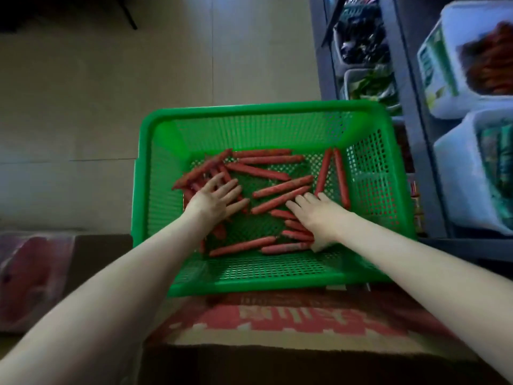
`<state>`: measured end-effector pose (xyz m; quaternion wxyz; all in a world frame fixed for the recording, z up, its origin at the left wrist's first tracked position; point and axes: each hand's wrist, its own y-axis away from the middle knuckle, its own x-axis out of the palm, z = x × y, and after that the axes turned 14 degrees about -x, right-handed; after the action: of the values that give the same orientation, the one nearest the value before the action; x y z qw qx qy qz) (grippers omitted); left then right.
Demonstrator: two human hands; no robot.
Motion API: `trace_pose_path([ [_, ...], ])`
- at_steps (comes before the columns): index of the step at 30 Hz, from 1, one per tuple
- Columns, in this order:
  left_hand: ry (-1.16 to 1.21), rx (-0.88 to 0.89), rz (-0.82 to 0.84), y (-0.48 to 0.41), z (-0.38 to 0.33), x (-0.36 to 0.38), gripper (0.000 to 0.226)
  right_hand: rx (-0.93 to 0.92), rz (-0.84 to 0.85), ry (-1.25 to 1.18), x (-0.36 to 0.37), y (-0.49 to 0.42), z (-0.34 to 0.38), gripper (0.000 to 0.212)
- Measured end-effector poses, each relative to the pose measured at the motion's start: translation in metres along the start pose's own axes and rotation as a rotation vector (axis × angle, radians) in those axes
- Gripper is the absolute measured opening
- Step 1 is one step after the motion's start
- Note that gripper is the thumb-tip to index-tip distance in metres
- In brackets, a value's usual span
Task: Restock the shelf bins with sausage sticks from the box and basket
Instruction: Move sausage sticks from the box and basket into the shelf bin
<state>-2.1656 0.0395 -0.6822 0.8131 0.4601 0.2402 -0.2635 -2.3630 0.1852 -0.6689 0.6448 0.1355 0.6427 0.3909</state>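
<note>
Head view: both hands are down in the green basket (261, 108), which sits on the printed box (277, 320). Red sticks (280, 190) lie scattered over the basket floor, heaped towards the far-left corner, with two side by side along the right wall. The left hand (215, 201) lies flat on the heap, fingers spread wide. The right hand (319, 215) rests on sticks near the middle, fingers straight and gripping nothing. Beside the basket's right edge stands the shelf (402, 79); its upper white bin (444, 107) holds more red sticks.
</note>
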Motion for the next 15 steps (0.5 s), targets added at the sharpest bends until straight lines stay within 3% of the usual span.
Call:
trace_pose_path([
  [5,-0.004,-0.024,-0.143,-0.019,-0.003,-0.014,0.056,-0.058,-0.049,0.077,0.017,-0.007,0.011,0.08],
  [8,0.001,-0.019,-0.165,-0.019,0.003,-0.024,0.064,-0.07,-0.131,0.029,0.011,-0.009,0.005,0.065],
  [11,-0.072,0.051,-0.082,-0.021,0.012,-0.034,0.077,-0.073,-0.261,0.011,0.006,-0.006,0.003,0.055],
  [15,-0.161,0.133,-0.134,-0.015,0.017,-0.035,0.031,-0.03,-0.515,0.115,0.013,0.014,0.002,0.053],
])
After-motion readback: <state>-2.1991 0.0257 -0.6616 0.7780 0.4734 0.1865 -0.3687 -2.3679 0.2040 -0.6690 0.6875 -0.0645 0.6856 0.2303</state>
